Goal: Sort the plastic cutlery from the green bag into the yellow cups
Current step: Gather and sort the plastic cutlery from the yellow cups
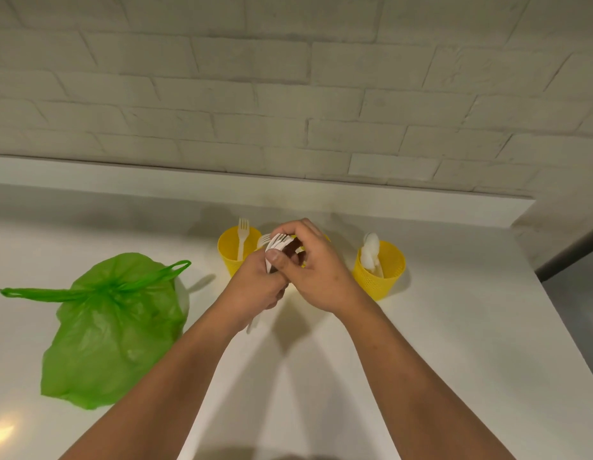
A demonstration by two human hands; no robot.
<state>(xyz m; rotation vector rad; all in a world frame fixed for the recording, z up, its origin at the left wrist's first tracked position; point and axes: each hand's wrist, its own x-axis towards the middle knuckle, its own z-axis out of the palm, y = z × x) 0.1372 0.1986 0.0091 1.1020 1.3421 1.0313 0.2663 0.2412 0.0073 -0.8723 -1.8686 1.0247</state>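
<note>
A bundle of white plastic forks point(277, 242) stands tines-up, gripped in the left hand point(255, 287); the right hand point(321, 277) pinches the tines.

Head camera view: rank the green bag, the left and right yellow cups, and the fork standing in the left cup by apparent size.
1. Green bag, largest.
2. Left yellow cup and right yellow cup: look alike; the left is partly hidden, so no ranking.
3. Fork, smallest.

Plastic on a smooth white surface point(437, 343)

Thin crinkled green bag point(109, 330); perforated yellow cups point(381, 277); matt white forks point(242, 237); rough painted brick wall point(288, 94).
</note>
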